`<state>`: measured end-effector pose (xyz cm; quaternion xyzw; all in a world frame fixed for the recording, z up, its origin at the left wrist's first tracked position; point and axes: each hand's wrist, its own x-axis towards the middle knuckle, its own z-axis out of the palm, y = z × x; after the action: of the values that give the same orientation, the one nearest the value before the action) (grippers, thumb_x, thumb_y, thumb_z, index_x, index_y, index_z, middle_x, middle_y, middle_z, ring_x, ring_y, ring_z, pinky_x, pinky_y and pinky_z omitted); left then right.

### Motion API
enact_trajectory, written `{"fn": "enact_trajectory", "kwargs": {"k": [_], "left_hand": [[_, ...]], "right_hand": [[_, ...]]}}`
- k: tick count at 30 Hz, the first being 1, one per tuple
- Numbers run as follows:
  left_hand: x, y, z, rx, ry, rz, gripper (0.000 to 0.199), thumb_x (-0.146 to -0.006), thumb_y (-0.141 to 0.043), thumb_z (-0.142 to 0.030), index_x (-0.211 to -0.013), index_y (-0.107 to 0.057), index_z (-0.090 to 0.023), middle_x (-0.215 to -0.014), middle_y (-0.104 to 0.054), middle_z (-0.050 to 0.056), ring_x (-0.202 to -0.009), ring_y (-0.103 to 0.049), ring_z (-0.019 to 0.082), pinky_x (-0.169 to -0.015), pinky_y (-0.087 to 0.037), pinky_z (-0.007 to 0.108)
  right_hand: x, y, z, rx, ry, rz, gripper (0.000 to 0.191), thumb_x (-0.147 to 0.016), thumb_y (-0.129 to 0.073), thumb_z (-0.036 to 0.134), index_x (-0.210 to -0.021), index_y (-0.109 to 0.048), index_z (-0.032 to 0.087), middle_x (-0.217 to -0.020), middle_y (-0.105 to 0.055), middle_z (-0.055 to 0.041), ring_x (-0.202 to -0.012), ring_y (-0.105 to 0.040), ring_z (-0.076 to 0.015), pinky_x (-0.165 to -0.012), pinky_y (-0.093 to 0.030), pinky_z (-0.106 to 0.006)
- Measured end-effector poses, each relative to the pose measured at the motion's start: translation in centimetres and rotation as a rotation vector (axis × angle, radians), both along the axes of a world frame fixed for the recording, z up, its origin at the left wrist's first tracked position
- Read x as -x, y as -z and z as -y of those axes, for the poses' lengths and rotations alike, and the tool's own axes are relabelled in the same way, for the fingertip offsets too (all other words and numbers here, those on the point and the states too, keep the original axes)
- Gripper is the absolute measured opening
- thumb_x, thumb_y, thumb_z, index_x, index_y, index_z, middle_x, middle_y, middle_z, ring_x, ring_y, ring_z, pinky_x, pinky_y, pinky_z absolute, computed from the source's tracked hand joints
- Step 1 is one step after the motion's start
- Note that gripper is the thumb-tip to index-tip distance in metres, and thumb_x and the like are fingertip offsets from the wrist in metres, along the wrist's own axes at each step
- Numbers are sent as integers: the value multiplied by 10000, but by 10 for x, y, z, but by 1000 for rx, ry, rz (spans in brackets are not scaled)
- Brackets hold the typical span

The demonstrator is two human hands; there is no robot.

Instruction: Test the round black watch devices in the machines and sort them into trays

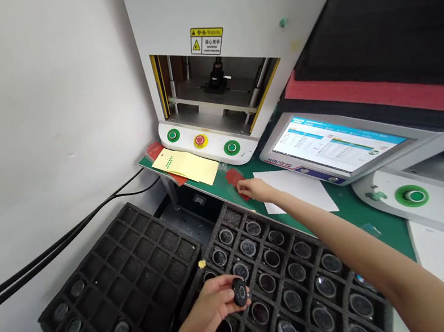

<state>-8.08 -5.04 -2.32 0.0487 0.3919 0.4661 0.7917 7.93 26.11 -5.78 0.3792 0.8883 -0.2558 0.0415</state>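
Observation:
My left hand holds a round black part between thumb and fingers, above a black foam tray filled with round glass-faced pieces. My right hand reaches to the green bench top. Its fingertips are pinched together at a small red sheet; whether they grip its edge or something tiny is too small to tell. A white paper lies under and beside my right wrist.
A second foam tray, with several round pieces, is at the left. Behind stand a white press with buttons and a screen. Yellow cards lie by the press; black cables run along the wall.

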Motion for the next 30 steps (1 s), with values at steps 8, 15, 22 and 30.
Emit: {"fn": "enact_trajectory", "kwargs": {"k": [8, 15, 22, 30], "left_hand": [[1, 0, 0, 28, 1, -30, 368, -592, -863, -250, -905, -738, -102, -850, -724, 89, -744, -684, 170, -768, -514, 304], [1, -4, 0, -37, 15, -63, 382, -658, -836, -247, -1015, -742, -150, -898, -724, 72, -752, -693, 164, -734, -508, 279], [-3, -39, -3, -163, 43, -96, 407, -684, -832, -283, -1061, -735, -164, -986, -727, 99, -760, -699, 190, -767, -529, 340], [-17, -87, 5, -324, 11, -134, 560, -534, -918, -384, -1031, -752, -187, -920, -737, 68, -722, -725, 209, -697, -539, 298]], "right_hand": [[1, -5, 2, 22, -1, 14, 295, -951, -579, 355, -1174, -598, 164, -1173, -617, -82, -1000, -626, -195, -863, -545, -405], [13, -23, 3, 67, 53, 22, 301, -949, -583, 354, -1183, -595, 166, -1180, -613, -84, -996, -626, -194, -855, -549, -400], [8, -71, 26, 109, 221, -194, 241, -947, -589, 350, -1069, -626, 146, -1025, -654, -54, -852, -642, -151, -767, -561, -340], [-50, -131, 198, 96, 531, -1043, 144, -857, -684, 341, -761, -672, 235, -768, -697, -20, -746, -666, -170, -716, -538, -306]]}}
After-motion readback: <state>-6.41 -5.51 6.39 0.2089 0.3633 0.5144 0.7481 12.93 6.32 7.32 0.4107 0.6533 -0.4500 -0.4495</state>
